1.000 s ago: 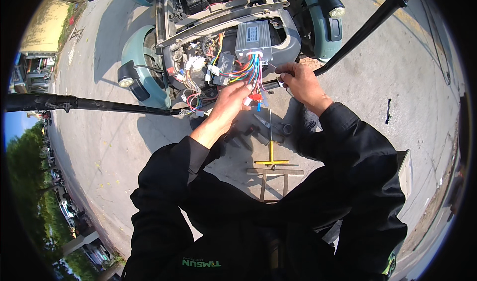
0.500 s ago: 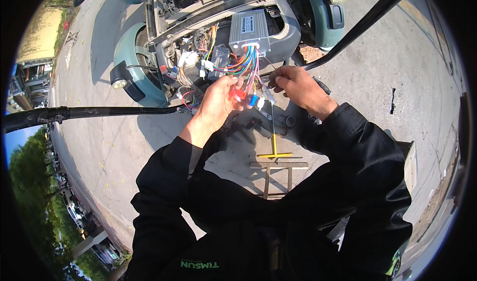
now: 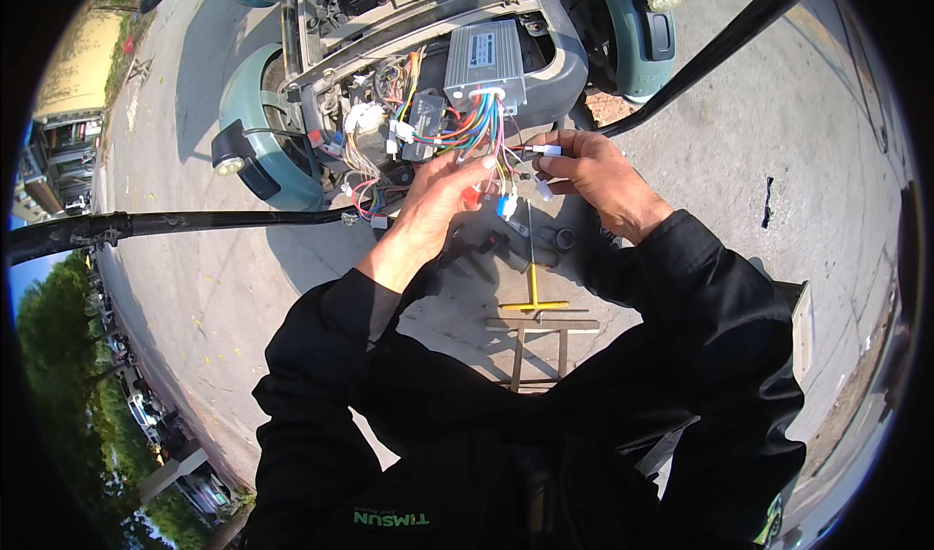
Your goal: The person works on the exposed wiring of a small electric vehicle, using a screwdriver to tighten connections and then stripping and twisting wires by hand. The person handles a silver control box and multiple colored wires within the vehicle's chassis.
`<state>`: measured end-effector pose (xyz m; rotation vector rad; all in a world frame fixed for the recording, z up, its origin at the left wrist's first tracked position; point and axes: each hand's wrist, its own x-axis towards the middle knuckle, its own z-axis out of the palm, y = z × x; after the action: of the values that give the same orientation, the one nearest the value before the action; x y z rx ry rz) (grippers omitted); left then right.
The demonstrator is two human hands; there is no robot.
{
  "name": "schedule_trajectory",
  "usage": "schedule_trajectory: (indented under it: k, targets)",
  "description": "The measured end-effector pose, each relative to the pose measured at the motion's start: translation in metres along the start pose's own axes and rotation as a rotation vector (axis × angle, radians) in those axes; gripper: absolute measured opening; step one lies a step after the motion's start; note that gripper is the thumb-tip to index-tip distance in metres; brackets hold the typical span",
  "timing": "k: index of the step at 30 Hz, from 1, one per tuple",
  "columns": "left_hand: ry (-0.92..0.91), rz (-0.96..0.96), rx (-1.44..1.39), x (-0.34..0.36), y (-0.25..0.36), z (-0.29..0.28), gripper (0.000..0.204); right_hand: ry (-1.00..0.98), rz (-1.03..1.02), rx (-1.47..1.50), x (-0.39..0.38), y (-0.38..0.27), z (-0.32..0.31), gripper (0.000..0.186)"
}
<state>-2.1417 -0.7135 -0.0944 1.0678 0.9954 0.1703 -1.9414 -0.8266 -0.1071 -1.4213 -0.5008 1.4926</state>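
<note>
A finned silver controller box [image 3: 484, 59] rests on the dark plastic body of a partly stripped vehicle. From its near side a bundle of coloured wires [image 3: 479, 127] fans down toward my hands. My left hand [image 3: 435, 200] is closed around part of this bundle, with a red connector [image 3: 472, 198] showing under its fingers and a blue-and-white connector [image 3: 507, 205] hanging beside it. My right hand [image 3: 605, 182] pinches a white wire connector [image 3: 547, 150] between thumb and fingers. Another pale connector [image 3: 544, 189] dangles just below those fingers.
More white plugs and tangled wires [image 3: 365, 122] lie on the vehicle front, left of the box. Black bars [image 3: 185, 221] extend to both sides. Below my hands are a yellow T-handled tool [image 3: 534, 305], a small wooden stool [image 3: 542, 325] and dark parts on the concrete ground.
My right hand has moved slightly down and now has a white connector in its fingers, where a thin wire was before. My left hand has shifted slightly, still on the bundle.
</note>
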Motion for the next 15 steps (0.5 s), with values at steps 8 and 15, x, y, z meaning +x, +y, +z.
schedule_trajectory:
  k: [8, 15]
  targets:
    - [0.0, -0.04, -0.126, 0.0033, -0.0052, -0.0002, 0.026, -0.004, 0.165, 0.109, -0.0022, -0.0071, 0.0034, 0.04]
    - [-0.021, -0.032, -0.136, 0.0005, -0.0019, 0.0019, 0.008, -0.077, 0.158, 0.054, -0.0021, 0.0022, 0.0069, 0.065]
